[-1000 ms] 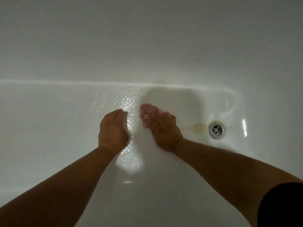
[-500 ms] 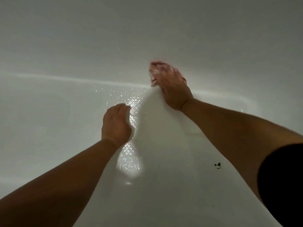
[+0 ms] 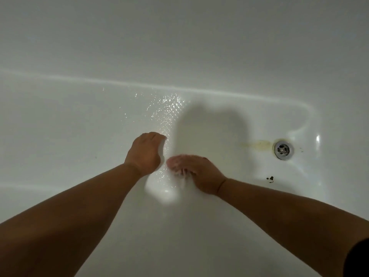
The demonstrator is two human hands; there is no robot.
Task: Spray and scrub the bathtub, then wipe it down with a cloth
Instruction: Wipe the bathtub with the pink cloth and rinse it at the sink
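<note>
Right hand [image 3: 201, 174] back from tub wall [image 3: 179, 47], fingers pressing pink cloth [image 3: 174, 163] flat beside relaxed left hand [image 3: 145, 152]

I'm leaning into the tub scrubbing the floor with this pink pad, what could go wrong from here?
Your left hand rests on the glistening wet tub floor and could slip. The yellow stain beside the drain is well away from the pink pad under your right hand, so it may get missed. The dark specks near the drain could wash in.
</note>
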